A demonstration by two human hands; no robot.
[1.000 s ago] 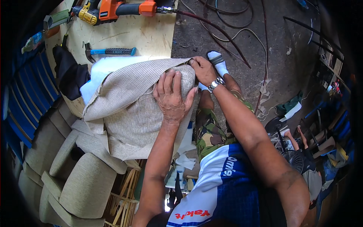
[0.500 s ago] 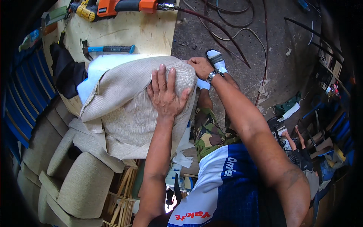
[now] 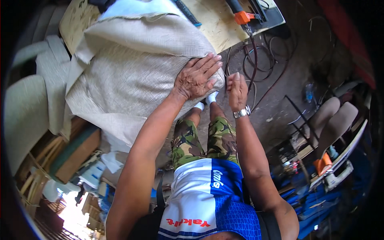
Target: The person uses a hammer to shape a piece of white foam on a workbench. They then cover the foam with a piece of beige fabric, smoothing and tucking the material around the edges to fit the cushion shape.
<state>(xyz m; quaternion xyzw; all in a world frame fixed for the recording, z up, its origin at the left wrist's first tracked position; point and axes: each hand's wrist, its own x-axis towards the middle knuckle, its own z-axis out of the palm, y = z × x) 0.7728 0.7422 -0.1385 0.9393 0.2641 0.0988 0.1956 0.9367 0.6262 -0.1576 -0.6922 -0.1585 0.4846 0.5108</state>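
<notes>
A padded piece covered in beige woven fabric [image 3: 128, 72] lies at the edge of the wooden tabletop, its cloth folded over at the far side. White padding [image 3: 136, 7] shows beyond the fold. My left hand [image 3: 196, 78] rests on the fabric near its right corner, fingers stretched out and palm down. Just right of that corner, my right hand [image 3: 238, 92] is apart from the cloth, its fingers curled and close together. Whatever it may hold is hidden from view. A metal watch [image 3: 241, 112] circles the right wrist.
On the wooden tabletop [image 3: 224, 38] lie a blue-handled tool [image 3: 187, 12] and an orange-and-black power tool [image 3: 244, 17] with a hose [image 3: 253, 52]. Coiled hoses cover the floor behind my right hand. Beige seat cushions [image 3: 26, 120] stand at left; more cushioned parts [image 3: 334, 126] are at right.
The view has turned, so the tabletop and fabric sit differently. My right hand has come away from the fabric's corner; my left hand lies closer to that corner, still flat.
</notes>
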